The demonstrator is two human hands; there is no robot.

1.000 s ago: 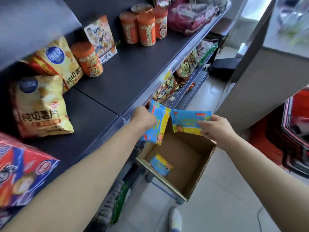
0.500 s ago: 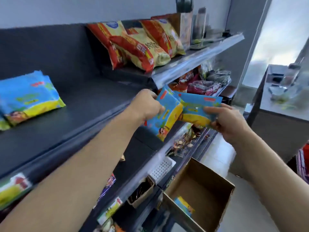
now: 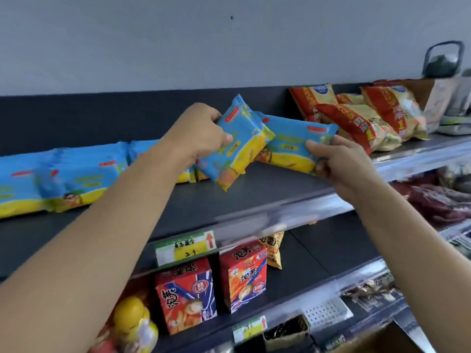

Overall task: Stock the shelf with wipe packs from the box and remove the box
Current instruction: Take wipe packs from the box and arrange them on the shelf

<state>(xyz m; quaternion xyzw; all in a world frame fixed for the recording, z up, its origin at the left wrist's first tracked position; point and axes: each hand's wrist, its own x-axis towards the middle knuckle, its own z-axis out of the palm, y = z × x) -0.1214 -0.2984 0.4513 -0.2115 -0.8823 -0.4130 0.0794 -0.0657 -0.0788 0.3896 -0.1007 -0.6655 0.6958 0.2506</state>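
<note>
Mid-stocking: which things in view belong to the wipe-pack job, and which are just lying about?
Job:
left hand gripping the tilted wipe pack
right hand gripping the second wipe pack
stocked row of packs
shelf
cardboard box, corner only, bottom right

Lying about:
chip bags
red snack boxes
price tag

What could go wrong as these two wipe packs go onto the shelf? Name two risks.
The left hand grips its tilted wipe pack by one end, so it may slip. The right hand holds the other wipe pack close to the chip bags, which it might nudge out of place.
</note>
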